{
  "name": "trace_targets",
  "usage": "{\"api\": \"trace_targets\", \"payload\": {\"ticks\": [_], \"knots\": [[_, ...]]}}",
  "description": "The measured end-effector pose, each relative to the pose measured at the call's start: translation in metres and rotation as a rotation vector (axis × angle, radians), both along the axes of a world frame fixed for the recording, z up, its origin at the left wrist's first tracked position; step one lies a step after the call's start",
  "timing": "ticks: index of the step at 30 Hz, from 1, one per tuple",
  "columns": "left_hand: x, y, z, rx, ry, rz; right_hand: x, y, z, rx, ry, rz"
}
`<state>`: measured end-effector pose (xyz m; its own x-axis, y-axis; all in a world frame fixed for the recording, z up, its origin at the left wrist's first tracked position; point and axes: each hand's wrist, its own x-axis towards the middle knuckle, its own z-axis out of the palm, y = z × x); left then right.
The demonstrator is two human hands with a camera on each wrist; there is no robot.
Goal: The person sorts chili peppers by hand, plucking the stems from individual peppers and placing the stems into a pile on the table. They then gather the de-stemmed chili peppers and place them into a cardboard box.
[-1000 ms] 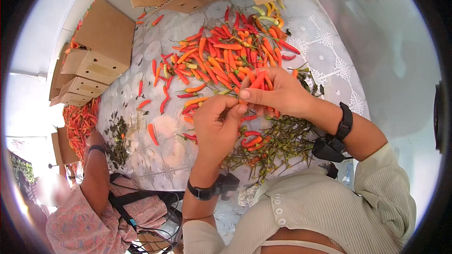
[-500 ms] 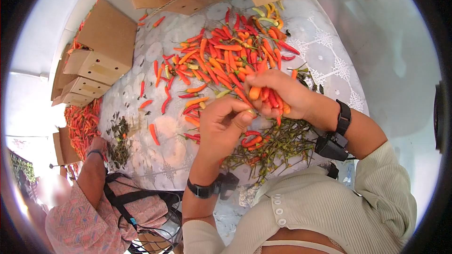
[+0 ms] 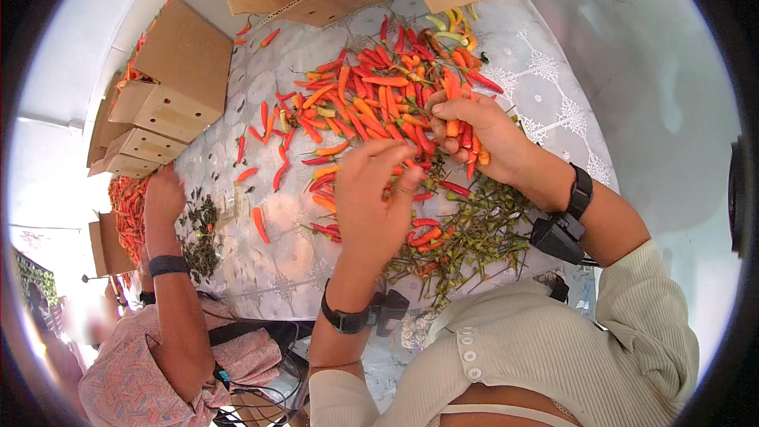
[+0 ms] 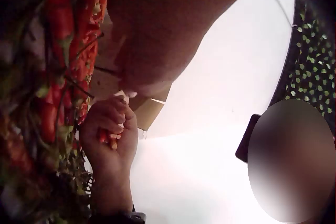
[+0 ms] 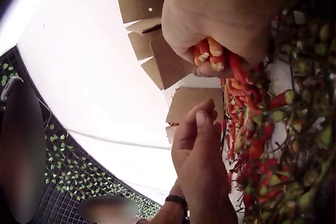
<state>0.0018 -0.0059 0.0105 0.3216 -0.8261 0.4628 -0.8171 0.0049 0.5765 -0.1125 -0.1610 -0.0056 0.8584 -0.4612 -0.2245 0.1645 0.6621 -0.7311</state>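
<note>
My right hand (image 3: 490,130) grips a bunch of red and orange chili peppers (image 3: 451,107) over the right side of the loose chili pile (image 3: 364,83). In the right wrist view, the held chilies (image 5: 216,56) show pale, stemless ends below the curled fingers. My left hand (image 3: 368,209) hovers a little left of it, fingers loosely bent and thumb apart from the index finger. No chili shows in its grasp. Below both hands lies a heap of green stems (image 3: 474,241) with a few red chilies (image 3: 425,236) at its left edge.
Cardboard boxes with chilies stand at the back (image 3: 324,4) and the left (image 3: 178,63). Another person's arm (image 3: 170,285) reaches toward a chili heap (image 3: 126,205) at the left. Dark dried leaves (image 3: 202,241) lie beside it on the patterned tablecloth (image 3: 273,269).
My left hand has drawn away from the chili end it pinched beside the right hand. The right hand, still holding its bunch, has shifted slightly away from me. The other person's arm has moved.
</note>
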Motion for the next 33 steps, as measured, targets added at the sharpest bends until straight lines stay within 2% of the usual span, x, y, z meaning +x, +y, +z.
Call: {"api": "trace_targets", "payload": {"ticks": [5, 11, 17, 23, 26, 29, 33], "knots": [[0.026, 0.003, -0.009, -0.001, -0.240, 0.311, 0.001, 0.002, 0.000, -0.065, 0.012, 0.027], [0.036, -0.005, -0.033, 0.136, -0.266, 0.308, 0.000, 0.008, 0.000, -0.060, 0.050, 0.046], [0.031, -0.008, -0.018, 0.308, -0.165, 0.369, 0.000, 0.007, -0.002, -0.073, 0.029, 0.066], [0.032, -0.005, -0.022, 0.182, -0.299, 0.285, 0.001, 0.009, -0.001, -0.080, 0.068, 0.049], [0.032, 0.002, -0.014, 0.293, -0.098, 0.134, 0.000, 0.008, 0.001, -0.086, 0.069, 0.037], [0.034, 0.007, -0.011, 0.364, -0.011, 0.025, -0.001, 0.007, 0.001, -0.090, 0.054, 0.042], [0.034, 0.011, -0.010, 0.373, 0.123, 0.003, 0.001, 0.007, 0.000, -0.081, 0.068, 0.043]]}}
